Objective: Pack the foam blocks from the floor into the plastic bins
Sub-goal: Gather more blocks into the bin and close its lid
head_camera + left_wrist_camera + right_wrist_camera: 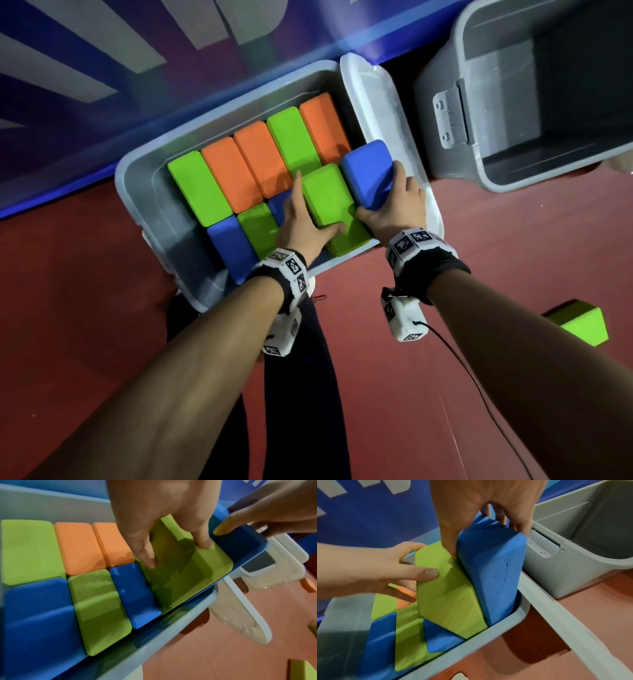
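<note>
Right hand (394,209) fingers clamp blue block (368,171) (tilted, upended); left hand (301,222) fingers clamp green block (325,192).

Red-brown floor (102,325), block-filled grey bin (137,192), second grey bin (445,113), loose green foam block (579,323)

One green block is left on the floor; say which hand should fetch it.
Probably right: the loose green block lies on the right hand's side, though that hand grips a blue block; the left hand is farther.

Dim, even light from overhead; soft shadows, wide-angle bending, slight blur at edges.
</note>
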Demonstrator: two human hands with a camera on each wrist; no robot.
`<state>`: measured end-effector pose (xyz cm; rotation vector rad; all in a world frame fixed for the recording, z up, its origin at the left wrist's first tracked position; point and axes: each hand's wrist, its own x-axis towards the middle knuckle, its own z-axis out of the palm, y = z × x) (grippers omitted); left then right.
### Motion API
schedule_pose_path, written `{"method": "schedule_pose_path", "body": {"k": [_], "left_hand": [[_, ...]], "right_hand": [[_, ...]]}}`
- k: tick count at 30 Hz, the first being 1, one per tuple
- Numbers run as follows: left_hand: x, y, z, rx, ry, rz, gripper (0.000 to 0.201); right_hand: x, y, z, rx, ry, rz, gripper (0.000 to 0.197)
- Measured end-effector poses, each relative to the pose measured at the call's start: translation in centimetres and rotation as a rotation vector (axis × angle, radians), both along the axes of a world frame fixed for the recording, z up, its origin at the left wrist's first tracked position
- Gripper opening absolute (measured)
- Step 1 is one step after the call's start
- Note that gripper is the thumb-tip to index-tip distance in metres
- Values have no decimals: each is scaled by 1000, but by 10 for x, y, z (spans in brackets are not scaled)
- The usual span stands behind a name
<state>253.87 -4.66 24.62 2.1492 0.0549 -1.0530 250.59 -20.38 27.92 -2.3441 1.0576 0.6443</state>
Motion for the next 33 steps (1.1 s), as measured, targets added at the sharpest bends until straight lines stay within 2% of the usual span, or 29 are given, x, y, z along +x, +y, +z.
{"method": "schedule_pose_path", "body": {"k": [3, 5, 9, 11, 14, 19, 21, 25, 28, 33], "left_hand": [[13, 0, -10, 75, -37, -190, 112], [16, 1, -21, 152, -59, -248, 108], [20, 7, -38, 150, -114, -300, 84], [20, 11, -45, 170, -159, -353, 78], [20, 13, -50, 202, -220, -412, 79], [19, 7, -56, 256, -368, -565, 82], [19, 5, -62, 258, -341, -623, 88], [20, 5, -80, 288, -296, -722, 87], [22, 6, -98, 319, -321, -737, 86], [19, 14, -123, 352, -418, -864, 86]], "right_hand": [[-5, -3, -8, 12, 34, 81, 99], [-5, -2, -16, -9, 51, 153, 102], [-10, 3, -36, -57, 53, 232, 102], [-17, 6, -45, -119, 65, 291, 103], [-24, 6, -51, -149, 40, 351, 100], [-38, 11, -69, -214, -223, 639, 71], [-41, 14, -78, -245, -222, 652, 72], [-35, 8, -93, -232, -100, 736, 69], [-26, 5, -109, -312, -152, 779, 63], [-40, 6, -134, -290, -228, 764, 59]]}}
